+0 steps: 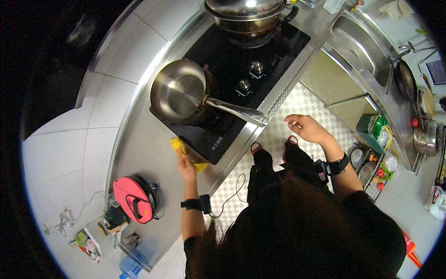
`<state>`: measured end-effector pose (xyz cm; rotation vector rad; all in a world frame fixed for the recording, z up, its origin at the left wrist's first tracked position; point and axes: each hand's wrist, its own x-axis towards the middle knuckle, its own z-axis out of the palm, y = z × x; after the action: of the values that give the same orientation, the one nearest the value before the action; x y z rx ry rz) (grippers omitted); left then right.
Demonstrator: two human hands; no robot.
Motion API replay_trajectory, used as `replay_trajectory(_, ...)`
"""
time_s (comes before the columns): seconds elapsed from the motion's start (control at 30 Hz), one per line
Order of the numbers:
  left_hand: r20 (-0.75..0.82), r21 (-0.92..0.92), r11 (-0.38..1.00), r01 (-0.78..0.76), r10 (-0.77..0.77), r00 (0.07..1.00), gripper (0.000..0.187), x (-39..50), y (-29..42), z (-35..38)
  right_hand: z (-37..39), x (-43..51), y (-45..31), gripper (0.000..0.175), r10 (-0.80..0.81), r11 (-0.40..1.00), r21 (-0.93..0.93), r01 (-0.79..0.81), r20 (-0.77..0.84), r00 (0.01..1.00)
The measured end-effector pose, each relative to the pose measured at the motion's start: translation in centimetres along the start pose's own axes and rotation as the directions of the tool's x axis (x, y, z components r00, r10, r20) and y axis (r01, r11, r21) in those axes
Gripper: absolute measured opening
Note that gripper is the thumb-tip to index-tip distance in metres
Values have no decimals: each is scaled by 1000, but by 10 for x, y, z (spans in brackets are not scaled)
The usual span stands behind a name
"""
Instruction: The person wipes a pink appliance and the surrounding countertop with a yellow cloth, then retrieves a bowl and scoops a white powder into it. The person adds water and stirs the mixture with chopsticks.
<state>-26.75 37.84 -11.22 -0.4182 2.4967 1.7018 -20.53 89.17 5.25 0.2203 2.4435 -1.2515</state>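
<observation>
My left hand [187,168] presses a yellow cloth [178,144] onto the steel countertop [139,150], along the left edge of the black glass cooktop [209,143]. Part of the cloth shows on either side of the hand. My right hand [306,128] hangs in the air over the floor, fingers loosely curled and holding nothing. Nearest to it is the handle of a stainless steel frying pan [181,90], jutting past the counter's front edge. The pan rests on the cooktop's near burner and looks bare inside.
A lidded wok [247,21] occupies the far burner. Two control knobs [244,84] sit between the burners. On the left counter stands a pink-lidded electric appliance [134,200] with a cord. A sink [359,48] is at upper right, above a green bin [367,130] and a wire rack [373,174].
</observation>
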Motion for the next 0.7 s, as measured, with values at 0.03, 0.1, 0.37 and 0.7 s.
replay_trajectory(0.03, 78, 131, 952, -276, 267, 960, 48, -10, 8, 18, -4, 5, 0, 31, -35, 999, -18, 35, 3, 999)
replay_trajectory(0.1, 143, 152, 917, -369, 349, 926, 53, -22, 21, 73, -11, 14, -1, 30, -90, 994, -62, 90, 15, 996)
replay_trajectory(0.37, 573, 591, 406, -697, 398, 717, 58, -65, 82, 195, -47, 6, 20, 35, -38, 998, -41, 39, 34, 999)
replay_trajectory(0.7, 657, 400, 341, -851, 540, 526, 65, -22, 177, 426, -191, -9, 181, 35, 28, 995, -98, -35, -69, 997)
